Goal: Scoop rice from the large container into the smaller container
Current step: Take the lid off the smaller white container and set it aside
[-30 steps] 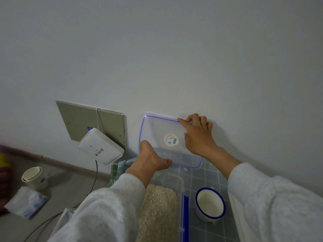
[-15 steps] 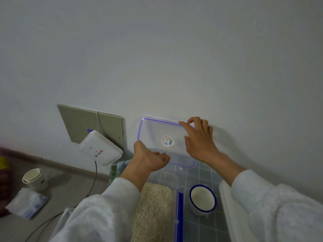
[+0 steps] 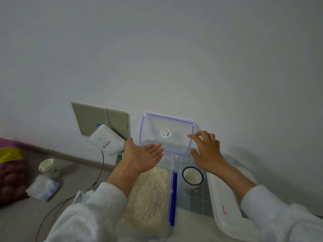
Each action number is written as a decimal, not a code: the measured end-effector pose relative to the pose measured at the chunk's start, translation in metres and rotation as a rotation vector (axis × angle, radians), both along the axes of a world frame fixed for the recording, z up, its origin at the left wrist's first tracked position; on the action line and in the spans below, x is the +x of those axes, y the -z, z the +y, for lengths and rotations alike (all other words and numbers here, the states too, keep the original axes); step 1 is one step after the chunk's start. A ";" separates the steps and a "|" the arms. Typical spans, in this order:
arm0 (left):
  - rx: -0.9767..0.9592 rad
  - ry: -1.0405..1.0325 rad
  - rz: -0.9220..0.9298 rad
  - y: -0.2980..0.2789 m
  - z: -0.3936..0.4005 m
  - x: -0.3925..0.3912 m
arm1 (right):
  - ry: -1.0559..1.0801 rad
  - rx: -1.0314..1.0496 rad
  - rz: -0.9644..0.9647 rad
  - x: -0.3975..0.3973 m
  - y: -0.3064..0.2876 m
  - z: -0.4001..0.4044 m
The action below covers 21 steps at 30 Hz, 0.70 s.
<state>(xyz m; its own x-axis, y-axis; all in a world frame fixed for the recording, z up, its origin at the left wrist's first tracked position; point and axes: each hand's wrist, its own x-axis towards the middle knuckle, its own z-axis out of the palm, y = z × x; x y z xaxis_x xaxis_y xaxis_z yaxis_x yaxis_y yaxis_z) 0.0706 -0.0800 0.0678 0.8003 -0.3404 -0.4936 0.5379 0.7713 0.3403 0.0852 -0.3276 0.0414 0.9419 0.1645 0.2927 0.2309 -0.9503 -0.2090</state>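
Note:
A large clear container (image 3: 172, 189) with a blue side clasp holds rice (image 3: 148, 193) at the bottom centre. Its clear lid (image 3: 166, 124) with a blue seal and a round sticker leans upright against the wall behind it. A small white cup with a blue rim (image 3: 192, 178) stands to the right of the container. My left hand (image 3: 141, 154) hovers open, palm up, over the container's far end, just off the lid's lower left corner. My right hand (image 3: 206, 151) is spread open beside the lid's right edge, fingertips close to it, holding nothing.
A white tray (image 3: 225, 206) lies to the right of the cup. A white router (image 3: 106, 142) with a cable leans on a grey wall panel (image 3: 97, 119) at the left. A white mug (image 3: 49, 166), a tissue pack (image 3: 43, 187) and a bag of potatoes (image 3: 10, 175) sit further left.
Both hands have let go of the lid, which now leans on the wall by itself. The hands have drawn back a little toward me.

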 end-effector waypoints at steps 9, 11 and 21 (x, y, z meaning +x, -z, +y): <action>0.344 0.082 -0.135 0.009 -0.011 -0.066 | 0.158 0.114 0.115 -0.070 0.015 -0.034; 0.428 0.120 -0.177 0.011 -0.027 -0.078 | 0.223 0.138 0.134 -0.085 0.018 -0.046; 0.857 0.312 -0.412 0.041 -0.142 -0.124 | 0.504 0.193 0.256 -0.142 0.041 -0.121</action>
<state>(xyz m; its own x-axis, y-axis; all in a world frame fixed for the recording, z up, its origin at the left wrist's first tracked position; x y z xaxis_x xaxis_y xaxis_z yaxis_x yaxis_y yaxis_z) -0.0530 -0.2216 0.0271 0.8998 -0.2238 -0.3746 0.3891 0.0231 0.9209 -0.0563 -0.4488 0.0001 0.9347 -0.3545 0.0264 -0.3189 -0.8689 -0.3785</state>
